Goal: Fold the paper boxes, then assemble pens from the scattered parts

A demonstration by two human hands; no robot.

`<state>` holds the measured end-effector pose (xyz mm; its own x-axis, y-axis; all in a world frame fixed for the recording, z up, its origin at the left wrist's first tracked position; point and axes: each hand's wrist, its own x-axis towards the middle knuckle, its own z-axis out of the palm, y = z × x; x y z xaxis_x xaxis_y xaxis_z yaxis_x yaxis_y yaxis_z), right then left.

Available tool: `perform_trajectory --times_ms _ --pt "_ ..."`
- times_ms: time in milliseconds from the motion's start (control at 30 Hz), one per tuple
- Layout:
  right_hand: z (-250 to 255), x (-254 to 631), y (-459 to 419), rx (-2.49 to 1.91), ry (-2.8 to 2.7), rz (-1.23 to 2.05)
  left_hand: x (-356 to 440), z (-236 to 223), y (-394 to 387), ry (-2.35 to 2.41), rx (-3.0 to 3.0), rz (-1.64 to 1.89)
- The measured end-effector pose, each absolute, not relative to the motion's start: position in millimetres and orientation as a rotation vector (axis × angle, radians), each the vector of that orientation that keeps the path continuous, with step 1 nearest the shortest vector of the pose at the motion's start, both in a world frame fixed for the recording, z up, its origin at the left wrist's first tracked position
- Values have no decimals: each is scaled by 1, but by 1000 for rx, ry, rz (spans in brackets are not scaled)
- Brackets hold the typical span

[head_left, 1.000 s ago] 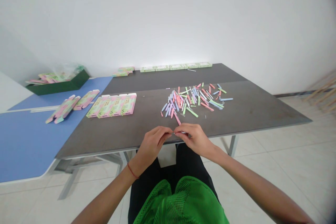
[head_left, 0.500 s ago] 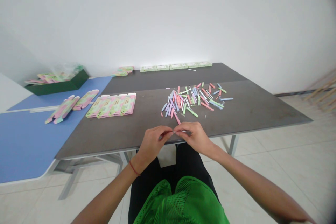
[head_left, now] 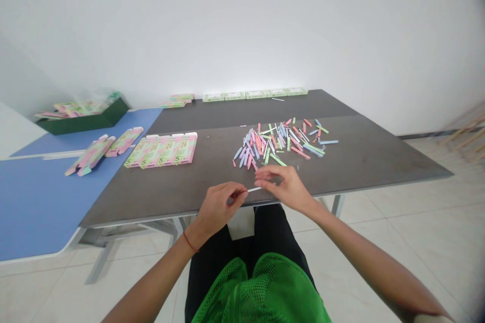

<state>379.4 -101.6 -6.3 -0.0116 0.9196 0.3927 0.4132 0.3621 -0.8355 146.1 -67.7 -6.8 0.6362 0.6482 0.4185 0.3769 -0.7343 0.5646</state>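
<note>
Head view: "What does the left hand (head_left: 217, 208) hold?"

"It pinches a thin white stick (head_left: 254, 189). The fingers hide one end of it."

"And the right hand (head_left: 284, 187)?"

"It is loosely open, just beside the other end. I cannot tell if they touch."

"What lies beyond?"

"A heap of pastel sticks (head_left: 280, 141) on the dark table (head_left: 379, 161)."

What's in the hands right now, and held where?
The left hand pinches a thin white stick at one end with its fingertips; the right hand, beside the other end, holds nothing visible.
</note>
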Motion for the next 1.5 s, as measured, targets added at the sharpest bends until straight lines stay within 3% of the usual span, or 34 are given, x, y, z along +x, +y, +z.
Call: perform_trajectory --times_ms 133,467,733,1167,1500 --pt "-1 401 -81 -1508 -1673 334 128 -10 -65 741 2453 812" --pt "-12 367 -64 -2183 -2113 93 97 -13 -77 751 2470 808" --pt "1 384 -77 -2170 -2073 88 82 -11 -82 819 2437 940" --pt "-9 414 -82 -1626 -1745 458 72 -2 -88 996 2327 1133" --pt "-46 423 -94 -1611 -2009 139 65 -4 -90 987 2291 1141"
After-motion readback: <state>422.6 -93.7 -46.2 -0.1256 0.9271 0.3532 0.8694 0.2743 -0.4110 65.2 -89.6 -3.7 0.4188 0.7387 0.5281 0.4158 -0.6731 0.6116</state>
